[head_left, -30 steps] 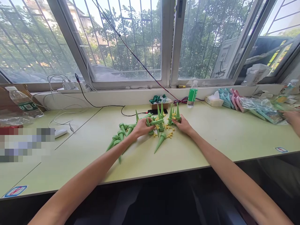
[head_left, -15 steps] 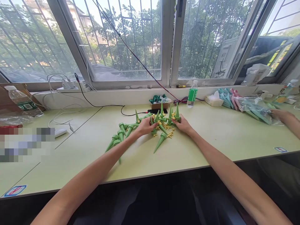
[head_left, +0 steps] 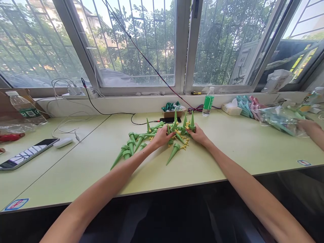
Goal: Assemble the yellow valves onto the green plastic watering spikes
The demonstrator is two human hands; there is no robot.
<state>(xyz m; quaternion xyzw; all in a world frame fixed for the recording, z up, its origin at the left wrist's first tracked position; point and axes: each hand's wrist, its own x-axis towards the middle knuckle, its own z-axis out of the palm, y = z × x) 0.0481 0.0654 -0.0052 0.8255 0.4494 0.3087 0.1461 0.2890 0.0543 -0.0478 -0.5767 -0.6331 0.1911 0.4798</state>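
Observation:
My left hand [head_left: 163, 136] is closed around a green plastic plant watering spike [head_left: 173, 126], its point upward. Close by on the right, my right hand [head_left: 198, 135] has its fingers closed on another upright green spike [head_left: 192, 122], with a small yellow valve piece [head_left: 187, 127] at the fingertips. Between and behind the hands, more green spikes and yellow pieces lie in a loose pile, partly covered by my fingers. A single spike [head_left: 173, 154] lies on the table in front, and several others [head_left: 130, 147] are heaped beside my left forearm.
Behind the pile are a phone [head_left: 170, 120] on a cable and a small box [head_left: 173, 114]. A green-labelled bottle [head_left: 208, 102] and tissue pack [head_left: 231, 108] stand further right. Another person's hand [head_left: 311, 127] touches a plastic bag [head_left: 283, 123]. A second phone [head_left: 29, 154] lies left.
My left hand has shifted slightly right with its spike, nearer my right hand. My right hand has stayed almost in place. The other person's hand has moved a little right.

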